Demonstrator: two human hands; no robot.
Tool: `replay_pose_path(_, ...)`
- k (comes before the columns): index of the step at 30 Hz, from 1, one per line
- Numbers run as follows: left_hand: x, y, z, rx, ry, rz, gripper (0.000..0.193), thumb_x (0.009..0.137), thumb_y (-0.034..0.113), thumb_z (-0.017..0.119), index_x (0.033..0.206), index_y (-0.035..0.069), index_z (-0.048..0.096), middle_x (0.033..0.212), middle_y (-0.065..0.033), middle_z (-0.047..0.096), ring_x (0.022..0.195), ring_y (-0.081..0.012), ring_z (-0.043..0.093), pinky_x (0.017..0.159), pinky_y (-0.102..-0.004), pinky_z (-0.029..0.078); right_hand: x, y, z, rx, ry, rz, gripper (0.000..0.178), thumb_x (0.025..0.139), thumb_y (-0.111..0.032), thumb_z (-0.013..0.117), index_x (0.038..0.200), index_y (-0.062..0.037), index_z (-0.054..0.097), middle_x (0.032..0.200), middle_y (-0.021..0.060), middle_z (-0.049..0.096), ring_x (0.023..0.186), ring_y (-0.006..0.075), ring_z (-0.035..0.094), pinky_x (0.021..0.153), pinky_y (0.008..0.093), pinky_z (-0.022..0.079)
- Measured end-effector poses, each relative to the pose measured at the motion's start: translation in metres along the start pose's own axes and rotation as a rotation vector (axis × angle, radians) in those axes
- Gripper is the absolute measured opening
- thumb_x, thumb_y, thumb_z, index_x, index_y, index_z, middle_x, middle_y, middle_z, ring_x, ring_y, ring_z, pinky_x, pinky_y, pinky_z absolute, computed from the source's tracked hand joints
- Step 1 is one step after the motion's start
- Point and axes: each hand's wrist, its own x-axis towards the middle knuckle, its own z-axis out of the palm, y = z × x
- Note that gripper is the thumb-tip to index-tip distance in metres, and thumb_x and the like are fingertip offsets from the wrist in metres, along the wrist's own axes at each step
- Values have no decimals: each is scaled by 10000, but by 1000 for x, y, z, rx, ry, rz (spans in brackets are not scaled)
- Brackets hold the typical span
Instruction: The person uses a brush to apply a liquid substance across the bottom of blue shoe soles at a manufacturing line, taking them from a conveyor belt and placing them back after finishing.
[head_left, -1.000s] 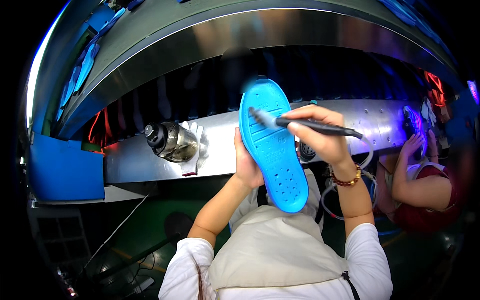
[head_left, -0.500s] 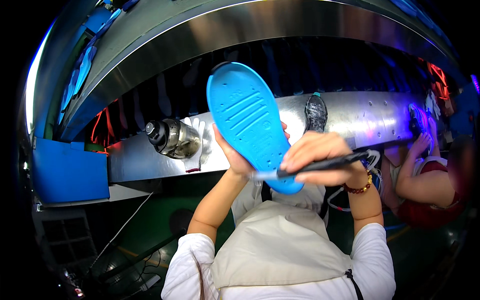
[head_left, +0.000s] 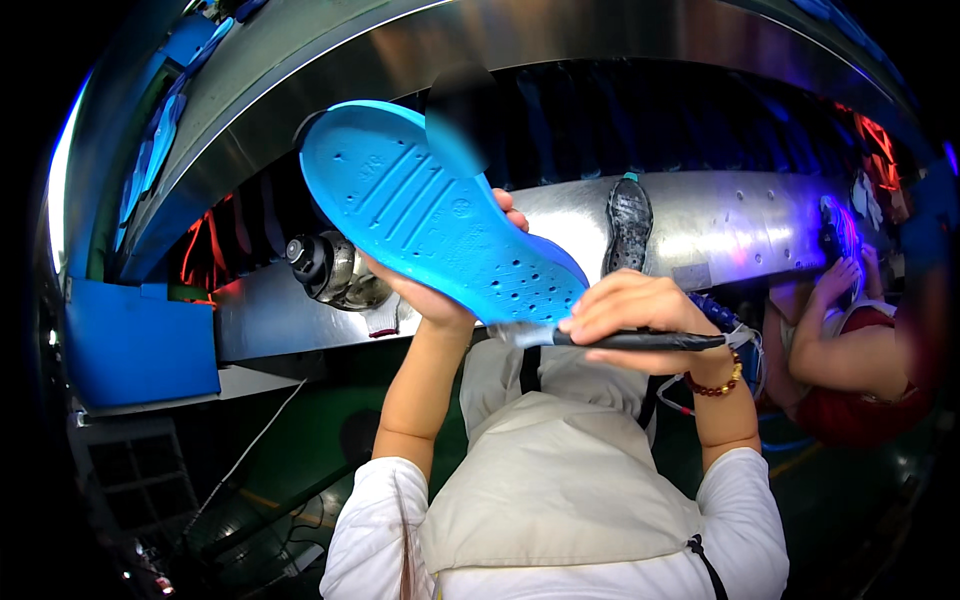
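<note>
My left hand (head_left: 432, 300) holds a bright blue shoe sole (head_left: 410, 225) from beneath, its thumb along the near edge and fingertips showing past the far edge. Grooves and small holes mark the sole's upturned face; it tilts up to the left. A dark blurred patch covers part of its far edge. In my right hand (head_left: 640, 308) is a brush (head_left: 655, 341) with a black handle and pale, blurred bristles. The bristles lie at the sole's near edge, around its narrow end. A thin tube (head_left: 748, 345) shows beside my right wrist, near the handle's end.
A metal ledge (head_left: 735, 225) crosses in front of me, bearing a dark sole (head_left: 628, 225) and a bottle (head_left: 340, 275) beside a partly hidden glove (head_left: 382, 320). Behind it runs a dark recess with hanging shapes. On the right, a co-worker's hand (head_left: 842, 282) is at a purple-lit shoe part.
The blue sole has turned, its broad end swinging left and its narrow end now farther from me. The brush has shifted slightly toward its near edge, still in my right hand.
</note>
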Motion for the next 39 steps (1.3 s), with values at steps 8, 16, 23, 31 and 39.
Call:
replay_pose_path(8,6,9,7,79,70,38,942,711,791,177,1266,55,371,1081,-215,532,905,-320,569,806,-438,472,-12,13,1,78,67,60,215,669,-4,690,879,-21,648,888,97,650,889,213,601,806,314,467)
replay_pose_path(16,17,11,24,84,181,-55,967,712,789,181,1328,49,268,1191,-234,455,1012,-356,522,876,-466,431,-24,30,12,750,374,287,192,731,23,612,921,46,597,963,190,615,880,223,611,803,312,488)
replay_pose_path(23,-28,-14,4,174,235,-241,737,803,553,347,1325,36,287,1217,-218,453,1057,-381,497,870,-485,431,-7,-10,26,676,308,365,210,742,3,641,945,27,589,982,183,611,904,217,605,791,305,496)
replay_pose_path(31,-10,9,25,343,48,-509,661,749,353,478,1273,-30,352,1115,-185,522,986,-240,540,881,-325,406,-7,3,2,254,62,178,210,705,-27,673,908,13,634,915,147,644,864,235,630,769,310,503)
replay_pose_path(39,-5,18,26,427,7,-868,614,793,328,499,1269,-36,366,1118,-185,525,974,-219,543,823,-296,435,-4,-6,-18,145,-35,74,211,697,16,665,906,15,636,935,167,636,880,265,627,771,315,505)
